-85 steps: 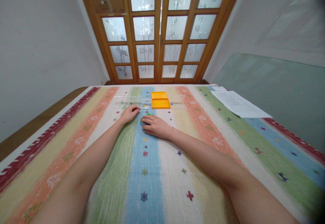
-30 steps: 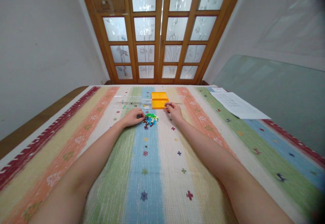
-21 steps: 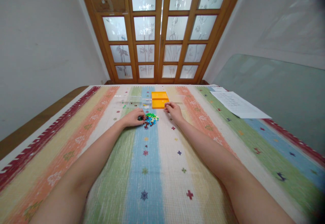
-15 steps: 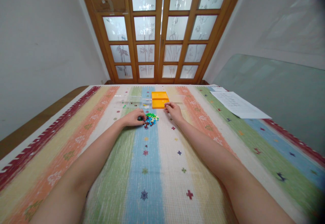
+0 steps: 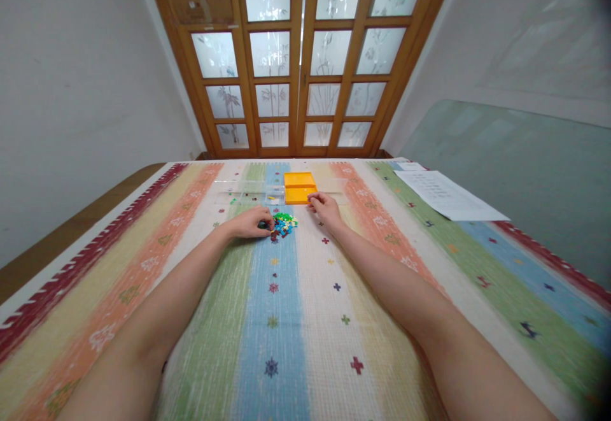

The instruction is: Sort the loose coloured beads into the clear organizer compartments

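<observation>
A pile of small green, blue, cream and dark red plastic pieces (image 5: 285, 222) lies on the striped tablecloth. My left hand (image 5: 255, 221) rests at the pile's left side, thumb and fingers curled in a pinch; whatever is between the fingertips is too small to make out. Behind the pile stands an open yellow box (image 5: 300, 196) with its lid tipped back. My right hand (image 5: 323, 207) is at the box's front right corner, its fingers bent and close together, and I cannot make out what they hold.
A clear divided tray (image 5: 248, 193) with a few small coloured pieces in it lies left of the yellow box. Clear plastic (image 5: 337, 190) shows on the box's right. Printed sheets (image 5: 446, 193) lie on the right side of the tablecloth (image 5: 329, 344).
The left fingertips have shifted very slightly at the edge of the pile. The right hand keeps its place by the box. The camera view has tilted a little.
</observation>
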Demonstrator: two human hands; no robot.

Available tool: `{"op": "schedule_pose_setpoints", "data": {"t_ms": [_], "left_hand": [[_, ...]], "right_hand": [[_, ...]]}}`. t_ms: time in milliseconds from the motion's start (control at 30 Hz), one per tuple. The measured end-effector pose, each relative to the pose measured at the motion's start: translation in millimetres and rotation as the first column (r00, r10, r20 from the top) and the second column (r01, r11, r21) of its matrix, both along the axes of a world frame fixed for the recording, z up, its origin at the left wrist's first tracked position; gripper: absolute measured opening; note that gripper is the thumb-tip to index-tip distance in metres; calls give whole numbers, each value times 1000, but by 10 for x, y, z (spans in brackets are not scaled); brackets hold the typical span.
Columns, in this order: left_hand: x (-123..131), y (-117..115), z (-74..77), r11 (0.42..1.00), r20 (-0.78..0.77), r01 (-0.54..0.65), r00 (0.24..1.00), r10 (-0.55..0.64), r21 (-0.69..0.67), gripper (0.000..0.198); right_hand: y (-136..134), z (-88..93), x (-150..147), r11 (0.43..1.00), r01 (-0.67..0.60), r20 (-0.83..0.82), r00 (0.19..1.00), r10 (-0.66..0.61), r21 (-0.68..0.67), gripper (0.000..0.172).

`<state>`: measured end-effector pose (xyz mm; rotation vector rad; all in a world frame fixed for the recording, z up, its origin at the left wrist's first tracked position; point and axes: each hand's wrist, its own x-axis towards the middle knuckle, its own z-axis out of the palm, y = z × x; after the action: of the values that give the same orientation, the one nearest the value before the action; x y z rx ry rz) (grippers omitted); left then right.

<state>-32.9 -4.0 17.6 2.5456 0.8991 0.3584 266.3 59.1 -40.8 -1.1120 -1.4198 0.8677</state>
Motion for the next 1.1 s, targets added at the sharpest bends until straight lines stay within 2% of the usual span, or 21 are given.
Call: {"op": "schedule_pose_setpoints", "data": {"t_ms": [200,300,400,533,633,800,900,1033,1100], "left_hand": [[46,-16,15,1000,65,14,998,-13,-20,12],[53,-6,-15,997,162,-56,985,63,-46,10],[36,10,-67,979,240,-139,955,172,-150,10],[3,40,-127,934,353,-128,902,249,-333,16],[-5,74,-140,896,468,-148,811,352,-418,24],[10,144,-160,837,608,-253,590,532,-486,28],[13,182,-216,809,605,-295,546,580,-508,27],[-1,213,-298,745,499,-490,553,667,-452,20],[-6,222,-318,728,478,-543,550,684,-418,19]], "right_hand": [[16,-18,2,1000,3,15,1000,-3,6,26],[6,-15,7,1000,2,23,1000,-2,-1,26],[4,-16,8,1000,-10,24,1000,10,0,27],[10,-24,4,1000,-23,8,1000,23,2,26],[3,-18,1,999,-33,6,999,33,-2,25],[-16,4,-12,999,-44,4,999,44,-13,24],[-9,2,-18,999,-43,-5,999,43,-20,22],[18,-29,-13,999,-43,11,999,43,-5,22],[32,-49,-8,999,-45,16,999,44,4,23]]}}
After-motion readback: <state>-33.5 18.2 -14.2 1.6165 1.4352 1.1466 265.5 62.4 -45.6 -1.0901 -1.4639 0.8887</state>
